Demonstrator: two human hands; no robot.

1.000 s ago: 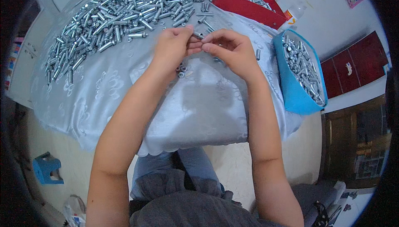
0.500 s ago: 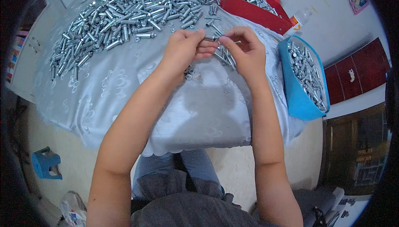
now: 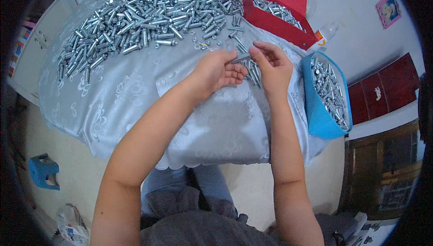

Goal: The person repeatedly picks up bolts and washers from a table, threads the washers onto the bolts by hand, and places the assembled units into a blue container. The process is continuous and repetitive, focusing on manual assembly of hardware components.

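My left hand (image 3: 216, 71) and my right hand (image 3: 270, 64) meet over the pale blue tablecloth (image 3: 135, 97). Together they pinch one silver metal bolt (image 3: 241, 58) between their fingertips. A small bunch of several more bolts (image 3: 253, 72) lies on the cloth just under my right hand. A few loose nuts (image 3: 204, 44) sit on the cloth just beyond my left hand. A big heap of silver bolts (image 3: 144, 18) covers the far left part of the table.
A red box (image 3: 279, 9) with bolts stands at the far right of the table. A blue bin (image 3: 327, 97) full of bolts sits to my right. A plastic bottle (image 3: 325, 34) lies behind it. A blue stool (image 3: 43, 171) stands on the floor at left.
Both hands have stayed together on the bolt. The view has shifted, so the hands now sit lower and more to the right in the picture.
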